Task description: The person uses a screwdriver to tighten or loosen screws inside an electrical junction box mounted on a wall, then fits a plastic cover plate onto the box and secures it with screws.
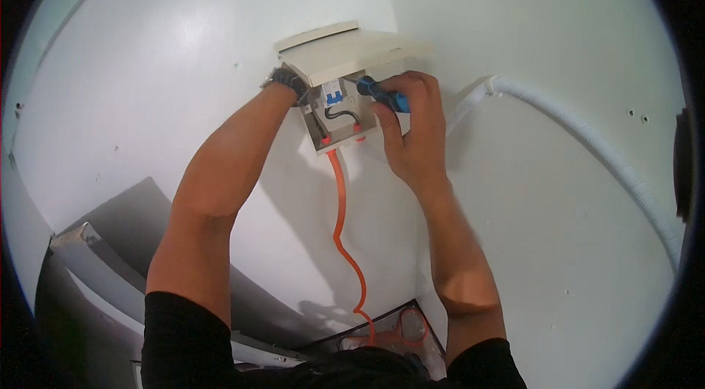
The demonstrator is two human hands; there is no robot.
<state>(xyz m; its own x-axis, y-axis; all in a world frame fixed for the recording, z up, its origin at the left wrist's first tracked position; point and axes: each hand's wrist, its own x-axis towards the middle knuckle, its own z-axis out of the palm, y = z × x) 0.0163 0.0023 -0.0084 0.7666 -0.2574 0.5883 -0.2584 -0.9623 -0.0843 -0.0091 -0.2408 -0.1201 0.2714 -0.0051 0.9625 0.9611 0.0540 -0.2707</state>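
Observation:
A beige electrical box (308,116) hangs on the white wall with its lid (352,48) raised over a blue-and-white breaker (333,95) and dark wires (342,114). My left hand (290,81) is at the box's upper left side, below the lid; a dark watch band sits at that wrist, and the fingers are hidden. My right hand (411,114) is closed round a blue-and-black screwdriver (371,86), whose shaft points left into the box, just right of the breaker. An orange conduit (340,213) runs down from the box's lower edge.
A white corrugated conduit (558,121) curves along the right wall. A grey metal piece (84,242) stands at the lower left. Below, a dark-rimmed surface (411,308) holds orange tubing. The box sits near the corner between two walls.

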